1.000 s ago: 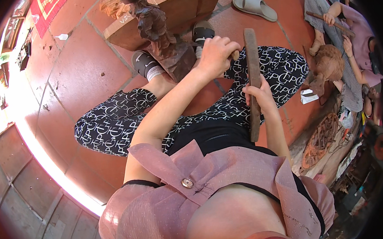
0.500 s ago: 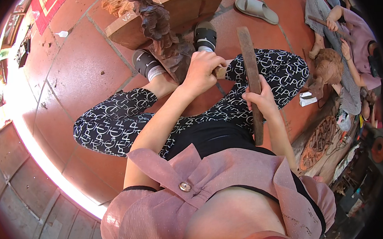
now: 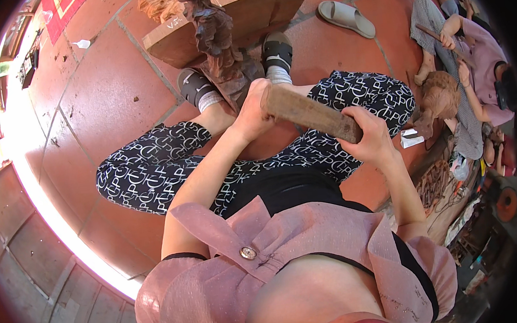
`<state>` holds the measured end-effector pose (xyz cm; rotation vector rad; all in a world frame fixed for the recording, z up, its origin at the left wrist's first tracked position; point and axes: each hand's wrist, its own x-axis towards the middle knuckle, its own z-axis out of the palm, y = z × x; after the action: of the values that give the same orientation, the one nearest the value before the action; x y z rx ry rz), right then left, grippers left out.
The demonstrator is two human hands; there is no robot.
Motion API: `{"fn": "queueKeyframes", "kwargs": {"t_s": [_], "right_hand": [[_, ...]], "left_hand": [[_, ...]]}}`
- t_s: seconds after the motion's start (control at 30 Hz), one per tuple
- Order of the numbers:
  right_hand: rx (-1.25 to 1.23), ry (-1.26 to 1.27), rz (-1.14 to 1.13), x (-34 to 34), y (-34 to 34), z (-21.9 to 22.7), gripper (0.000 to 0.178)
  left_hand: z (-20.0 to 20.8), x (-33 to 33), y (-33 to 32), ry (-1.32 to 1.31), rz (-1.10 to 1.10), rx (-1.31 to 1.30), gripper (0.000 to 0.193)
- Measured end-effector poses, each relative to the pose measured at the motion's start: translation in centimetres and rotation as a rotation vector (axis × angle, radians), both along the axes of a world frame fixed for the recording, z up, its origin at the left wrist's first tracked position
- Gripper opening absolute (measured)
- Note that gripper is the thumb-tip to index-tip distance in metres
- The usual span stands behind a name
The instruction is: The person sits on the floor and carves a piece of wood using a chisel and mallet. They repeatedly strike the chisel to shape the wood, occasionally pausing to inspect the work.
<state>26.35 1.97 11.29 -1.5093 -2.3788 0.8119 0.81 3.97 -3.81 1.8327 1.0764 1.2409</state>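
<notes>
My right hand (image 3: 372, 135) is closed around the near end of a flat wooden stick (image 3: 310, 112), used like a mallet bar. The stick slants up to the left, and its far end lies at my left hand (image 3: 253, 111). My left hand is closed beside the base of a dark brown carved wooden figure (image 3: 214, 37); what it grips is hidden behind the stick. The figure stands between my two sandalled feet (image 3: 277, 55), in front of a thick wooden block (image 3: 232, 24).
A grey slipper (image 3: 347, 18) lies on the red tiled floor (image 3: 108, 82). On the right, another person (image 3: 483, 59) sits holding a stick beside a carved wooden piece (image 3: 441, 94). Tools and a carved panel (image 3: 434, 186) lie at the lower right. A red mat (image 3: 63, 13) is at upper left.
The wooden stick has swung from nearly upright to slanting left, its far end now at my left hand. My right hand has turned with it; my left hand has moved slightly left and down.
</notes>
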Motion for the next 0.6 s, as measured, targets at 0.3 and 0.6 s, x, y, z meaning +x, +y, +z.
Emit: {"fn": "queueKeyframes", "kwargs": {"t_s": [0.3, 0.6], "right_hand": [[-0.289, 0.386, -0.482, 0.7, -2.2, -3.3, 0.055], [-0.643, 0.935, -0.759, 0.0, -1.6, -3.6, 0.044]], "left_hand": [[2.0, 2.5, 2.5, 0.178, -0.017, 0.158, 0.022], [0.4, 6.9, 9.5, 0.226, 0.188, -0.080, 0.010]]}}
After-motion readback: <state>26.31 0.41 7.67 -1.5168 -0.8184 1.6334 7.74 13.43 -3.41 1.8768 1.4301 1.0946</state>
